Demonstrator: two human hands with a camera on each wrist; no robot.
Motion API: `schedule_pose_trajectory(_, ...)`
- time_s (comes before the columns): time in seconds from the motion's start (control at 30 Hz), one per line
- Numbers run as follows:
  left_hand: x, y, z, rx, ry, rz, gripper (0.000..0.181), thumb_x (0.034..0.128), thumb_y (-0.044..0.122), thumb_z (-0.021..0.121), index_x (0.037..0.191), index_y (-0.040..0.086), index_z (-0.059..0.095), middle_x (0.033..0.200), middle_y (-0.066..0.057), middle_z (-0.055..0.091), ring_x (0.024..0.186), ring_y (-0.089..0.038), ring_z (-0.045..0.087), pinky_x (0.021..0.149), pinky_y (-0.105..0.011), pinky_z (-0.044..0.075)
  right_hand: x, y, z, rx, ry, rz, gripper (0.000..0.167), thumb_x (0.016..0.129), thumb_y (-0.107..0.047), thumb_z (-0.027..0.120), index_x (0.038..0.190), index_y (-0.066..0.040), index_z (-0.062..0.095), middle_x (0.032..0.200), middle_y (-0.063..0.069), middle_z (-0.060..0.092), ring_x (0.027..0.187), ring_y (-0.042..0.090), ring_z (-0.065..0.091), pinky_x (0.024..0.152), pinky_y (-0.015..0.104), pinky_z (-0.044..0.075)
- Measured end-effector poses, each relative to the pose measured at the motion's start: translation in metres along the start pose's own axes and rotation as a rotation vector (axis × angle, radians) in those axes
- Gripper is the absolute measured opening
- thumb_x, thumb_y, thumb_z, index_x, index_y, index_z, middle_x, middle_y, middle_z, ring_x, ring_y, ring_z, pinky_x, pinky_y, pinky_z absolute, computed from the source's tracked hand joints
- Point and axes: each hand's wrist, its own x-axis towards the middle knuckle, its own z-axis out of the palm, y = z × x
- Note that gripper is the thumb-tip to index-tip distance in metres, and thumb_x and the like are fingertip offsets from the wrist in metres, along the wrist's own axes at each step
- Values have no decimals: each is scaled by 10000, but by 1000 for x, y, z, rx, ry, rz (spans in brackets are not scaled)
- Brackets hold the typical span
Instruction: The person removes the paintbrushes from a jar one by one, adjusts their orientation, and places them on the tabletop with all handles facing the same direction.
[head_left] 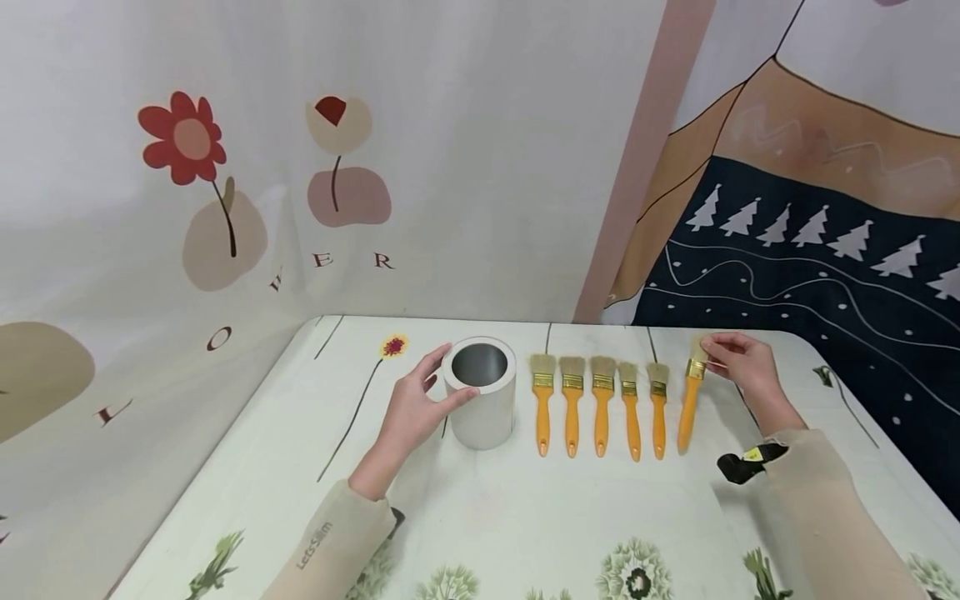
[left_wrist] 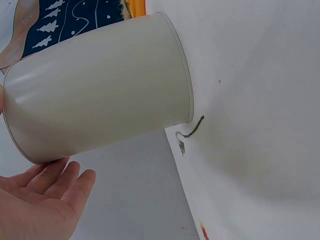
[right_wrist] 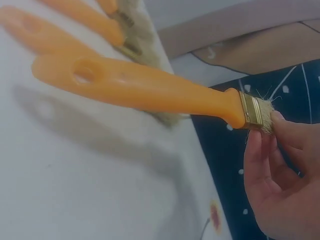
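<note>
A white cylindrical can with an open top stands upright on the table. My left hand holds it near the rim, the thumb on the near side and the fingers on the far left. The left wrist view shows those fingers against the side of the can. At the right, my right hand pinches a paintbrush by its bristles, at the metal band. In the right wrist view the orange handle points away from the hand, raised over its shadow.
Several more orange-handled paintbrushes lie in a row between the can and the held brush, bristles toward the far edge. A white cloth printed with flowers covers the table. Patterned curtains hang behind it.
</note>
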Motion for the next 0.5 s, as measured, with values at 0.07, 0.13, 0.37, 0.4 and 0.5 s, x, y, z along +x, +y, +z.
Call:
schedule_pose_trajectory(0.07, 0, 0, 0, -4, 4, 1, 790, 795, 260, 852, 1473, 97, 482, 1478, -107, 544, 1404, -270, 490, 1167, -419, 434, -10, -8, 0, -7, -23, 6, 305, 932, -394, 682, 1154, -190, 636, 953, -145, 587, 789, -14, 612, 686, 112, 595)
schedule_pose_trajectory(0.13, 0, 0, 1, -2, 7, 9, 790, 793, 250, 852, 1472, 89, 481, 1476, -120, 544, 1400, -284, 492, 1163, -431, 436, -23, -20, 0, 3, -40, 26, 258, 940, -356, 687, 1132, -189, 648, 926, -162, 586, 777, -19, 604, 672, 100, 587)
schedule_pose_trajectory(0.37, 0, 0, 2, -1, 15, 6, 805, 788, 244, 858, 1478, 87, 474, 1479, -125, 541, 1399, -291, 492, 1162, -434, 434, -59, -55, 5, -64, -117, 59, 355, 1001, -255, 611, 1256, -9, 596, 843, -221, 544, 734, -42, 566, 694, 124, 592)
schedule_pose_trajectory(0.4, 0, 1, 2, -3, 15, 5, 807, 786, 244, 859, 1478, 90, 474, 1480, -124, 540, 1400, -291, 491, 1164, -434, 432, -60, -56, 6, -67, -122, 70, 350, 1004, -249, 605, 1256, -8, 593, 823, -234, 543, 722, -48, 566, 691, 123, 590)
schedule_pose_trajectory(0.5, 0, 1, 2, -5, 9, 2, 803, 787, 252, 859, 1477, 101, 477, 1485, -119, 536, 1406, -285, 486, 1167, -424, 431, -60, -53, 8, -68, -130, 98, 300, 1002, -238, 606, 1215, -27, 615, 755, -257, 552, 679, -47, 573, 667, 123, 586)
